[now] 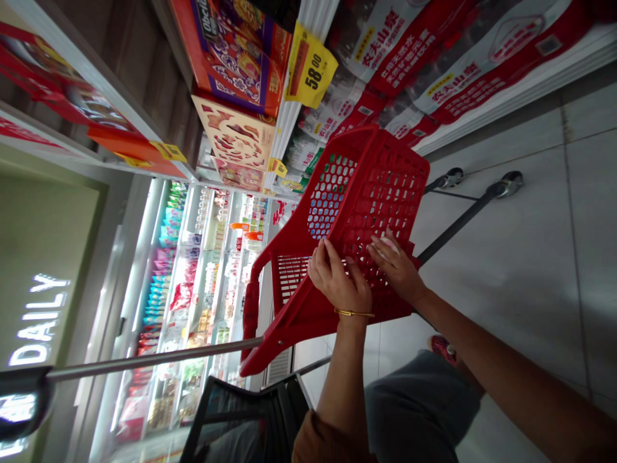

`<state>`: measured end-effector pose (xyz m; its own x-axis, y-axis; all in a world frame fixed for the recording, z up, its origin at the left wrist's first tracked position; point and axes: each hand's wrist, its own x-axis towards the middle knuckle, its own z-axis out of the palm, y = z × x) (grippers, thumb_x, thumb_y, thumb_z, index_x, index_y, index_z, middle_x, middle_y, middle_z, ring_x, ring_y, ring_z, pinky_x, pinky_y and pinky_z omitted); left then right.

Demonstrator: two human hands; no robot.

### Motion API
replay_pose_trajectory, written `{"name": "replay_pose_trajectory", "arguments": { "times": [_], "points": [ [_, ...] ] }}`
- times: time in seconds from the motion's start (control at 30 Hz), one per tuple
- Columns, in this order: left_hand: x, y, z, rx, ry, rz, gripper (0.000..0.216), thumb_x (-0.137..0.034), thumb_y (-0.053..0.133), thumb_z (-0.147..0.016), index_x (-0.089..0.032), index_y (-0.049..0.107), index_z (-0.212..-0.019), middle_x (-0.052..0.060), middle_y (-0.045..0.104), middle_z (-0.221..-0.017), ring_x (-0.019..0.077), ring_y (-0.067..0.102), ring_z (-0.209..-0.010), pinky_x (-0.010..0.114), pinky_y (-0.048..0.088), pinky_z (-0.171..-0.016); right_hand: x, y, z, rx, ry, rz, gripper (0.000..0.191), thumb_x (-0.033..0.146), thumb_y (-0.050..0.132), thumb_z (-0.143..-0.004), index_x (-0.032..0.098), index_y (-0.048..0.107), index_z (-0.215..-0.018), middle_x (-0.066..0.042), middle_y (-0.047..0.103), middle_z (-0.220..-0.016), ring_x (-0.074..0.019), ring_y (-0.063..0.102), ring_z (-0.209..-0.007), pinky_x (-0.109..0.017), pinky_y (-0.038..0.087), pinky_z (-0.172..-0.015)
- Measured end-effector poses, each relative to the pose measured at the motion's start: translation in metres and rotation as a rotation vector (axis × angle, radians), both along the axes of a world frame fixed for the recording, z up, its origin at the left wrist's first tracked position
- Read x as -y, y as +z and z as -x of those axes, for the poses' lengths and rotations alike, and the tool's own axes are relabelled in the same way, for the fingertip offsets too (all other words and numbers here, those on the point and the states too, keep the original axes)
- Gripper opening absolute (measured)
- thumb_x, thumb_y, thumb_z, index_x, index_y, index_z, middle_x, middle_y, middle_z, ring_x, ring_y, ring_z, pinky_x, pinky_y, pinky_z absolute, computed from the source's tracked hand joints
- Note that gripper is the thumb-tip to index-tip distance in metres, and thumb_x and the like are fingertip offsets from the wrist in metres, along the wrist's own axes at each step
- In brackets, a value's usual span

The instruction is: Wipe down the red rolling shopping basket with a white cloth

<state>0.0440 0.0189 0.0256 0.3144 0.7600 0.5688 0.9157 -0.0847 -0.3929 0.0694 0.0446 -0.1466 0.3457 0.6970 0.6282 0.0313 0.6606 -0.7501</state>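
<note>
We have both hands out over the red shopping cart (308,325), which sits directly in front of our fingers. Our left hand (341,283), with a gold bracelet (354,314) at the wrist, is by the middle of the basket, its fingers loosely bent and the thumb set apart. Just beside it, our right hand (396,267) lies along the slatted side, its fingers nearly straight and close together. With both palms hidden, we cannot tell whether either one holds anything. Beyond our fingertips, past the cart, we see packs of bottled water (448,83) and a purple and orange box (245,58) with a yellow price tag (311,67) near it. Off our left hand's outer side are bright, stocked shelves (193,270); off our right hand's outer side, pale floor tiles (530,276).
</note>
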Motion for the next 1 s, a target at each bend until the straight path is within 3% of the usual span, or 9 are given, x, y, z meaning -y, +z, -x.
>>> {"name": "replay_pose_trajectory", "arguments": {
  "times": [0.17, 0.43, 0.63, 0.77, 0.9, 1.0],
  "points": [
    [-0.001, -0.001, -0.001, 0.018, 0.024, 0.015, 0.055, -0.030, 0.045, -0.092, -0.012, 0.045, -0.144, 0.019, 0.054, -0.139, 0.0302, 0.047, -0.129, 0.052, 0.029, -0.114, 0.004, -0.016, 0.004, -0.007, -0.002, 0.040, 0.059, 0.012, 0.043, -0.099, 0.037, 0.029, -0.150, -0.001, 0.042, -0.154, -0.0247, 0.019, -0.150, -0.052, 0.037, -0.119],
    [-0.001, -0.002, 0.001, 0.009, -0.010, -0.027, 0.058, -0.033, 0.047, -0.091, -0.011, 0.044, -0.144, 0.020, 0.055, -0.134, 0.0306, 0.048, -0.125, 0.050, 0.031, -0.112, 0.007, -0.024, 0.006, 0.030, 0.002, 0.018, 0.063, 0.009, 0.043, -0.098, 0.036, 0.025, -0.151, -0.003, 0.042, -0.154, -0.0258, 0.017, -0.150, -0.057, 0.037, -0.117],
    [-0.001, -0.002, -0.002, 0.044, 0.039, -0.017, 0.061, -0.033, 0.047, -0.090, -0.008, 0.042, -0.145, 0.021, 0.054, -0.130, 0.0320, 0.048, -0.123, 0.052, 0.032, -0.110, 0.013, -0.032, 0.005, 0.025, -0.016, 0.054, 0.061, 0.010, 0.041, -0.098, 0.035, 0.026, -0.151, -0.003, 0.044, -0.153, -0.0260, 0.020, -0.149, -0.056, 0.036, -0.118],
    [-0.003, 0.000, -0.004, 0.053, 0.067, -0.020, 0.059, -0.030, 0.049, -0.088, -0.005, 0.046, -0.142, 0.022, 0.057, -0.123, 0.0319, 0.051, -0.116, 0.051, 0.036, -0.105, 0.012, -0.011, 0.003, -0.040, -0.044, 0.029, 0.060, 0.010, 0.044, -0.098, 0.034, 0.029, -0.151, -0.005, 0.040, -0.155, -0.0273, 0.022, -0.149, -0.056, 0.039, -0.116],
    [-0.006, 0.004, -0.005, 0.061, 0.083, -0.014, 0.053, -0.028, 0.049, -0.088, -0.010, 0.053, -0.138, 0.020, 0.059, -0.119, 0.0296, 0.054, -0.109, 0.048, 0.039, -0.101, -0.003, 0.036, -0.003, -0.122, -0.044, -0.044, 0.058, 0.017, 0.050, -0.097, 0.040, 0.035, -0.148, 0.002, 0.030, -0.160, -0.0237, 0.032, -0.146, -0.045, 0.044, -0.116],
    [-0.007, 0.006, -0.005, 0.098, 0.064, -0.021, 0.047, -0.025, 0.047, -0.089, -0.010, 0.059, -0.132, 0.018, 0.061, -0.115, 0.0274, 0.057, -0.106, 0.046, 0.041, -0.100, -0.024, 0.072, -0.015, -0.089, -0.013, -0.033, 0.045, 0.024, 0.051, -0.097, 0.038, 0.047, -0.140, 0.003, 0.035, -0.158, -0.0221, 0.028, -0.148, -0.046, 0.038, -0.120]
  ]
}}
